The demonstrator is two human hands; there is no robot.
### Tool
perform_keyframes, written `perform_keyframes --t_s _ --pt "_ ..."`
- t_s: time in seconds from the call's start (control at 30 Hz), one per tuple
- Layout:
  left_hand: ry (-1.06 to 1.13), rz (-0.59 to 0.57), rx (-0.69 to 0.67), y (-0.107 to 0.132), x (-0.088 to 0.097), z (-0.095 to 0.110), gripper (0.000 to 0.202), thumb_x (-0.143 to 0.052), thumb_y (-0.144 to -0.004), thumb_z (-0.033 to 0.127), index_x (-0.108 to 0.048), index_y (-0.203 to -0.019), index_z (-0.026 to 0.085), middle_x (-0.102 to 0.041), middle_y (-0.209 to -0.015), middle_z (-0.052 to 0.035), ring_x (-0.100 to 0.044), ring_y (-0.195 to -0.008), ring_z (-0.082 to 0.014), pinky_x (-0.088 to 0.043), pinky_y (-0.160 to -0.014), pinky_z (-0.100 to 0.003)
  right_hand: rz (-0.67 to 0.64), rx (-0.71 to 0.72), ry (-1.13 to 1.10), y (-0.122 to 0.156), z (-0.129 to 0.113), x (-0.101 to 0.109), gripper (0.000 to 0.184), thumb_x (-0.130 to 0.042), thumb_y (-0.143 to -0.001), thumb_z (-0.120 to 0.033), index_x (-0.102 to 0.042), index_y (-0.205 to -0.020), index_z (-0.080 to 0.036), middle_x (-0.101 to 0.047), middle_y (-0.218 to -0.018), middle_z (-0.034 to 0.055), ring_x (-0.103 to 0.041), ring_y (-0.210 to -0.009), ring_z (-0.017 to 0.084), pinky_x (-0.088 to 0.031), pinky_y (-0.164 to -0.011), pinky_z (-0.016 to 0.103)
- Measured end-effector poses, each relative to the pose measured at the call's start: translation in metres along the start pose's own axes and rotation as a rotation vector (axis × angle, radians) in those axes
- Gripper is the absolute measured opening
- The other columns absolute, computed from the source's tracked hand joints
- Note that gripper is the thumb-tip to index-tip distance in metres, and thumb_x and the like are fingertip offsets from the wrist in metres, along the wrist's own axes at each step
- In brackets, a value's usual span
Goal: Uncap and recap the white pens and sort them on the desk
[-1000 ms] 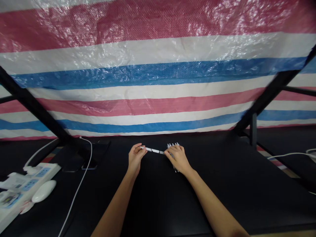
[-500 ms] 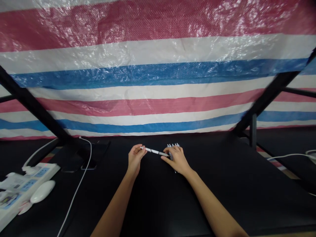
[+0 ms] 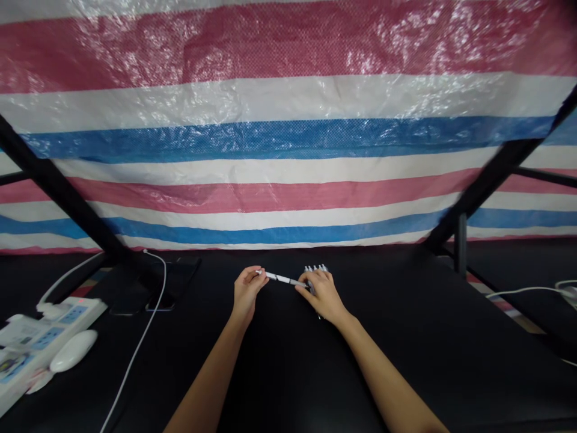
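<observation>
A white pen point(image 3: 278, 278) with a grey end is held nearly level above the black table, slanting slightly down to the right. My left hand point(image 3: 246, 291) is closed, pinching the pen's left end between thumb and fingertips. At the grey end, the bent fingers and thumb of my right hand point(image 3: 325, 296) close around the pen's tip, which they partly cover. Under and behind that hand lies a row of several similar pens point(image 3: 315, 269). Only their clear-looking ends stick out past the knuckles, and the rest is hidden by the hand.
On the left stand a white power strip point(image 3: 49, 337) with plugs and a white computer mouse point(image 3: 74, 350). A white cable point(image 3: 143, 340) runs past dark flat devices point(image 3: 160, 300). Black frame bars point(image 3: 487, 186) flank a striped plastic sheet point(image 3: 288, 198) behind the black table point(image 3: 293, 373).
Both hands keep nearly the same pose on the pen. The right hand has shifted very slightly, and the whole view has moved a little.
</observation>
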State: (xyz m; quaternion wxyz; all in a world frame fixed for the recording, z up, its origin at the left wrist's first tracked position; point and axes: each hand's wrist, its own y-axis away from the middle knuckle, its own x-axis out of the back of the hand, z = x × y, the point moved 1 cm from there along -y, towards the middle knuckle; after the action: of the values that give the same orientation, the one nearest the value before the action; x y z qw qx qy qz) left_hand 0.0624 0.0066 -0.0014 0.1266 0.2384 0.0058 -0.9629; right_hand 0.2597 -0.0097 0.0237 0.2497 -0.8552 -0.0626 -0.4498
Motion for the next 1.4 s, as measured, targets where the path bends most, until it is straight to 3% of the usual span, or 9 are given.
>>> perform_keyframes --t_s 0.17,0.33,0.53,0.67,0.87,1.4 --pt "0.001 0.002 0.006 -0.0006 -0.0005 -0.0009 0.035 -0.081 -0.053 0.025 -0.063 -0.081 0.013 -0.063 -0.076 -0.0016 -0.062 -0.075 -0.0134 -0.052 -0.079 -0.033 -0.023 0.0 0.003 -0.0003 -0.0004 -0.0007 0.025 -0.04 -0.092 -0.036 -0.058 -0.081 -0.023 -0.066 -0.085 0.0012 -0.054 -0.088 0.02 -0.032 -0.084 0.037" --pt "0.006 0.014 0.01 0.0001 -0.0016 0.0002 0.035 -0.081 -0.053 0.025 -0.063 -0.08 0.013 -0.063 -0.075 -0.0013 -0.062 -0.074 -0.0127 -0.052 -0.078 -0.032 0.0 0.009 0.007 -0.0002 0.0019 -0.0029 0.017 -0.055 -0.084 -0.04 -0.057 -0.088 -0.023 -0.064 -0.087 0.0006 -0.053 -0.086 0.019 -0.033 -0.083 0.036" --pt "-0.008 -0.012 0.01 0.0001 -0.0007 -0.0004 0.035 -0.08 -0.055 0.025 -0.063 -0.082 0.013 -0.063 -0.077 -0.0016 -0.062 -0.076 -0.0126 -0.052 -0.079 -0.031 -0.033 0.018 0.029 -0.0001 -0.0007 -0.001 0.022 -0.043 -0.091 -0.037 -0.057 -0.082 -0.023 -0.065 -0.085 0.0005 -0.054 -0.087 0.019 -0.033 -0.083 0.036" --pt "-0.01 -0.011 0.003 0.0003 -0.0003 -0.0008 0.034 -0.079 -0.056 0.026 -0.063 -0.083 0.013 -0.063 -0.077 -0.0018 -0.063 -0.077 -0.0133 -0.052 -0.08 -0.032 -0.019 0.02 0.024 0.0001 -0.0004 -0.0013 0.019 -0.048 -0.088 -0.04 -0.058 -0.089 -0.024 -0.065 -0.089 0.0015 -0.054 -0.088 0.02 -0.033 -0.083 0.036" --pt "-0.017 -0.004 0.009 -0.0002 -0.0011 0.0001 0.035 -0.08 -0.054 0.025 -0.063 -0.082 0.013 -0.064 -0.077 -0.0022 -0.063 -0.075 -0.0135 -0.053 -0.078 -0.031 -0.04 0.031 0.04 0.0003 0.0008 -0.002 0.019 -0.045 -0.089 -0.038 -0.058 -0.085 -0.024 -0.065 -0.086 0.0007 -0.054 -0.087 0.019 -0.033 -0.082 0.036" --pt "0.006 -0.037 -0.007 -0.0002 0.0005 0.0016 0.04 -0.078 -0.059 0.024 -0.061 -0.093 0.013 -0.07 -0.09 -0.0093 -0.066 -0.086 -0.0193 -0.051 -0.085 -0.036 -0.055 0.06 0.021 0.0011 -0.001 -0.0049 0.023 -0.047 -0.088 -0.041 -0.061 -0.082 -0.024 -0.066 -0.084 0.0005 -0.054 -0.086 0.019 -0.034 -0.084 0.038"
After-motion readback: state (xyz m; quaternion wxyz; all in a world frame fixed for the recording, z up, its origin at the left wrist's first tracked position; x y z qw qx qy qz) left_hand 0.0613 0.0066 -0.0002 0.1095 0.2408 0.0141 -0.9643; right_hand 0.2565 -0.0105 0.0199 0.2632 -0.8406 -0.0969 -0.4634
